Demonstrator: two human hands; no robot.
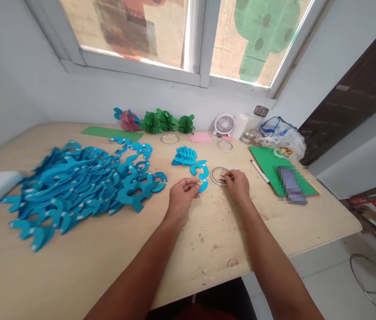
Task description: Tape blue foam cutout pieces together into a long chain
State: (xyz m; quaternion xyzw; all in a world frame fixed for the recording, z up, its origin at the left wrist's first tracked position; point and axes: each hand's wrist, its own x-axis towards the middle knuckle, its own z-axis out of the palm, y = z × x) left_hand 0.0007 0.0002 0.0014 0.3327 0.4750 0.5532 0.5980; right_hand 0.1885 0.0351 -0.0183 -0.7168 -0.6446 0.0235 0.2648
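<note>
Hands (184, 196) (239, 186), pinched nearly closed, hold blue strip (203, 185) and dark tool (222, 179) (tape roll (212, 177) between), blue heap (76, 182) nearby.

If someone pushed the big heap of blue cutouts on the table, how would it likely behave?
The heap of blue cutouts would probably slump and spread, since it looks like many loosely overlapping layers. It is likely light for its size, as those layers look thin. Its curved outlines may also snag on one another where they overlap.
</note>
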